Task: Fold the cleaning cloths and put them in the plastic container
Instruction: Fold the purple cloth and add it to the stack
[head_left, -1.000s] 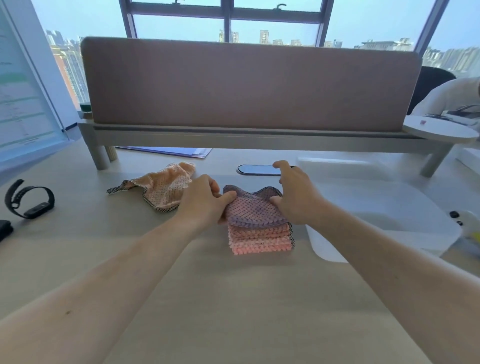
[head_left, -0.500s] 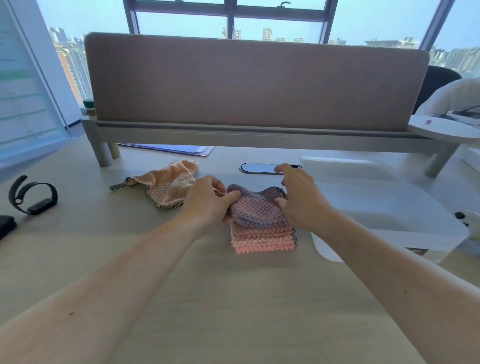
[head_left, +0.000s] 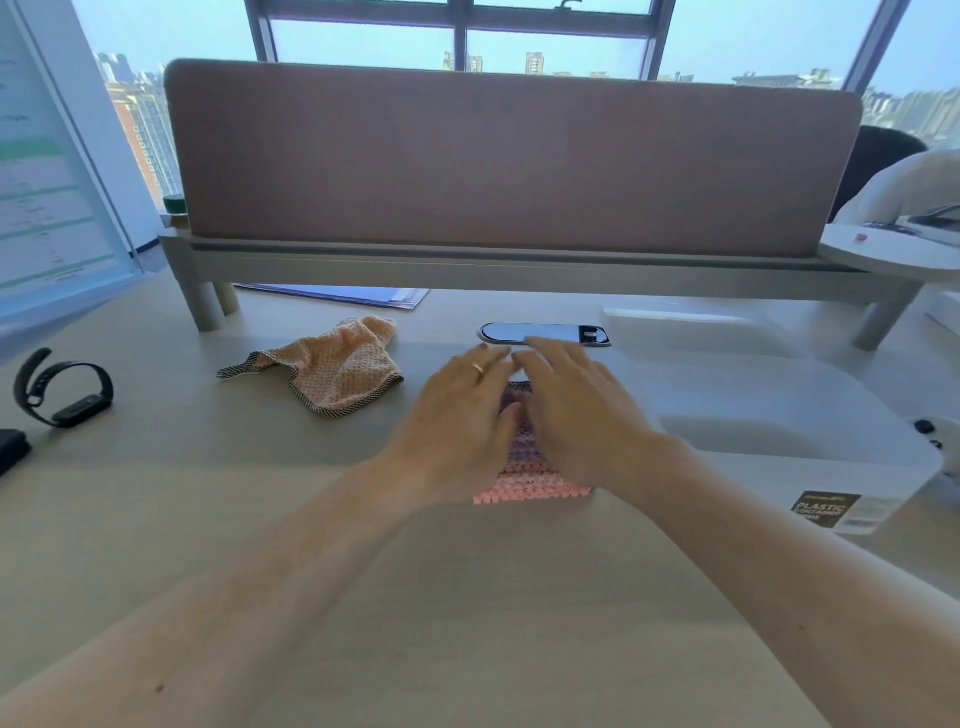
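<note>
A small stack of folded cloths (head_left: 524, 475), purple on top and pink beneath, lies on the desk in front of me. My left hand (head_left: 460, 415) and my right hand (head_left: 576, 415) rest flat on top of it, fingers spread, pressing it down and hiding most of it. An unfolded peach cloth (head_left: 335, 371) with a dark checked edge lies crumpled to the left. The clear plastic container (head_left: 810, 467) stands just right of the stack, with a dark label on its near wall.
A dark oval cable port (head_left: 543, 332) sits behind my hands. A black wristband (head_left: 62, 389) lies at far left. The padded desk divider (head_left: 509, 161) on its shelf closes off the back. Blue papers (head_left: 353, 296) lie beneath it. A person in white sits at far right.
My hands let go of the purple cloth's edges and now lie flat and open over the stack. The purple cloth has gone from bunched up to flattened.
</note>
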